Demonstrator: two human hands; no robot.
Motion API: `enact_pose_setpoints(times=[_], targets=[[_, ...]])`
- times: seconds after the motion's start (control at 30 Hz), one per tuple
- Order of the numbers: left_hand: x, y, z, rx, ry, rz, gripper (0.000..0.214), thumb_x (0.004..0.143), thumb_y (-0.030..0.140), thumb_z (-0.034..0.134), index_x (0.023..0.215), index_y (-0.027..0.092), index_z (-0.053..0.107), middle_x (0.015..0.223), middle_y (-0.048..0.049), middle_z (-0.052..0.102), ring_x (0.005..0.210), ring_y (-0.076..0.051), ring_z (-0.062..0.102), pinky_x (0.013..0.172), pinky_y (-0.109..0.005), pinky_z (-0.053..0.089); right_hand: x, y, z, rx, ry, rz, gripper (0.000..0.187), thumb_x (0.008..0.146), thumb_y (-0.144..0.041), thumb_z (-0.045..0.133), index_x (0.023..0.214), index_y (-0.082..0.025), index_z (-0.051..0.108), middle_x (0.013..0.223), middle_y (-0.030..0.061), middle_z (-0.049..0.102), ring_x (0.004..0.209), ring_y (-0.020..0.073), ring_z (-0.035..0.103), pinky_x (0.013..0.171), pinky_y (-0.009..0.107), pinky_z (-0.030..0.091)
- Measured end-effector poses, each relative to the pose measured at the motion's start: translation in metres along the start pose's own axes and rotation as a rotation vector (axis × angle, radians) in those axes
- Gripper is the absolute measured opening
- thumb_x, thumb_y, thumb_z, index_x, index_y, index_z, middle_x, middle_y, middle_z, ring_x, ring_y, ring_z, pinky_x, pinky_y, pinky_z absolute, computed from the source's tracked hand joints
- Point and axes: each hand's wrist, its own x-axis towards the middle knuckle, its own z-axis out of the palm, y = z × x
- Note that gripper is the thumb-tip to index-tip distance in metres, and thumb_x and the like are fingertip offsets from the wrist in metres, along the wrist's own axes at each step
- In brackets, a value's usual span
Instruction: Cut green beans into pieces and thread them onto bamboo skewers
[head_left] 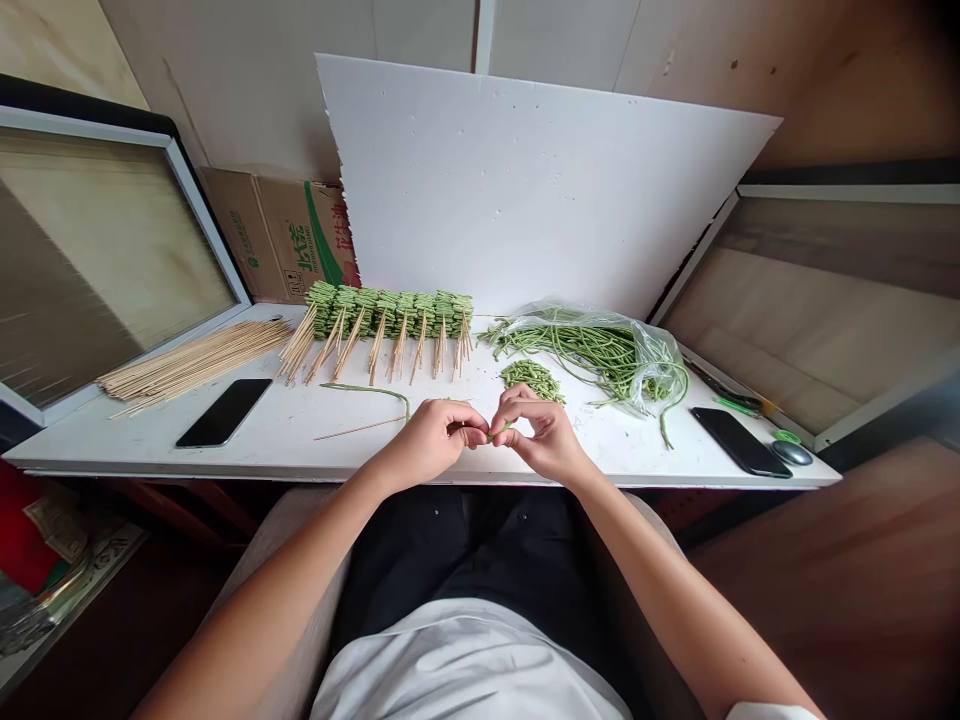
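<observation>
Pinching a short length of green long bean (501,431) in narrowly closed fingertips, the right hand (543,437) is working just beside the left hand (429,440). The left hand appears to be gripping a thin bamboo skewer (360,430), which is pointing toward 9 o'clock. Both hands are hovering at the near edge of a white table (112,452). A curved bean strand (367,390) is lying at 10 o'clock, and a small heap of cut beans (532,380) is sitting at 1 o'clock. A black phone (739,441) is resting at 3 o'clock, and another black phone (223,412) is resting at 9 o'clock. Farther off, a plastic bag of long beans (600,350) is lying at 2 o'clock, a row of bean-threaded skewers (390,325) is standing out at 11 o'clock, and a bundle of bare skewers (195,365) is lying at 10 o'clock. A white foam board (540,190) is leaning up at 12 o'clock.
</observation>
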Motion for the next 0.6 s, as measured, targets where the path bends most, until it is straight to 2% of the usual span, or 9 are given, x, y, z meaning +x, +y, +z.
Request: enact_pose_setpoints(times=[0.1, 0.2, 0.3, 0.43, 0.6], targets=[[0.0011, -0.0038, 0.0009, 0.046, -0.026, 0.027, 0.017, 0.090, 0.015, 0.065, 0.088, 0.018, 0.082, 0.085, -0.0040, 0.075, 0.080, -0.017, 0.067, 0.073, -0.026, 0.050, 0.0009, 0.0014, -0.0006, 0.002, -0.055, 0.014, 0.028, 0.091, -0.053, 0.080, 0.081, -0.027, 0.081, 0.072, 0.0059, 0.072, 0.090, 0.0260, 0.056, 0.085, 0.043, 0.048], [0.0032, -0.0063, -0.0003, 0.098, 0.013, 0.058, 0.019, 0.094, 0.018, 0.063, 0.087, 0.017, 0.081, 0.082, -0.0041, 0.074, 0.076, -0.016, 0.065, 0.071, -0.026, 0.049, 0.0013, 0.0024, -0.0014, -0.076, 0.011, 0.022, 0.029, 0.090, -0.055, 0.079, 0.085, -0.027, 0.082, 0.077, 0.0064, 0.074, 0.089, 0.0256, 0.057, 0.078, 0.041, 0.048], [0.0041, -0.0064, -0.0023, 0.155, 0.089, 0.087, 0.019, 0.097, 0.024, 0.065, 0.088, 0.018, 0.080, 0.080, -0.0037, 0.075, 0.072, -0.016, 0.063, 0.069, -0.027, 0.047, 0.0011, 0.0014, -0.0016, -0.188, 0.104, -0.042, 0.022, 0.092, -0.049, 0.080, 0.090, -0.027, 0.082, 0.084, 0.0059, 0.077, 0.090, 0.0250, 0.059, 0.081, 0.042, 0.049], [0.0012, -0.0032, -0.0028, 0.288, 0.117, 0.166, 0.020, 0.101, 0.024, 0.062, 0.093, 0.020, 0.080, 0.086, -0.0041, 0.077, 0.074, -0.016, 0.063, 0.071, -0.028, 0.046, 0.0003, -0.0023, -0.0007, -0.295, 0.106, -0.144, 0.013, 0.093, -0.039, 0.080, 0.094, -0.027, 0.079, 0.086, 0.0054, 0.078, 0.087, 0.0253, 0.060, 0.086, 0.046, 0.050], [-0.0017, -0.0003, -0.0006, 0.372, 0.147, 0.206, 0.024, 0.098, 0.017, 0.059, 0.085, 0.022, 0.079, 0.084, -0.0050, 0.076, 0.078, -0.019, 0.067, 0.077, -0.031, 0.049, -0.0018, -0.0065, 0.0065, -0.295, 0.089, -0.104, 0.015, 0.095, -0.041, 0.076, 0.089, -0.027, 0.077, 0.084, 0.0061, 0.076, 0.084, 0.0261, 0.059, 0.086, 0.048, 0.049]])
